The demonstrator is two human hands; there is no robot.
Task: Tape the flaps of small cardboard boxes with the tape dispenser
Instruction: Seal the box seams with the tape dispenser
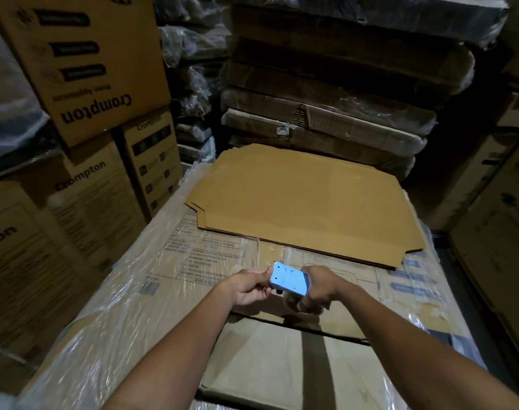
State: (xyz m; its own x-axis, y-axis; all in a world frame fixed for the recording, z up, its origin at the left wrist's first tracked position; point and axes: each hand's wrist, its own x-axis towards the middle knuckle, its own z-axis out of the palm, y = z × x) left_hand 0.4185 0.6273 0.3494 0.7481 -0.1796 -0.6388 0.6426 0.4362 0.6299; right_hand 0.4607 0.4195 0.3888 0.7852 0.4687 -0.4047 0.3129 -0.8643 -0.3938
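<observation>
Blue tape dispenser (288,279), toothed end pointing left, gripped by right hand (316,288); left hand (250,287) fingers pinch that end.

dim storeroom | printed cartons (83,69) stacked left | wrapped flat cardboard bundles (326,113) stacked at back

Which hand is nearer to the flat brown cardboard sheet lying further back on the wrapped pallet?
Right. The right hand grips the blue tape dispenser just in front of the flat cardboard sheet. The left hand pinches the dispenser's toothed end, slightly further from the sheet.
</observation>
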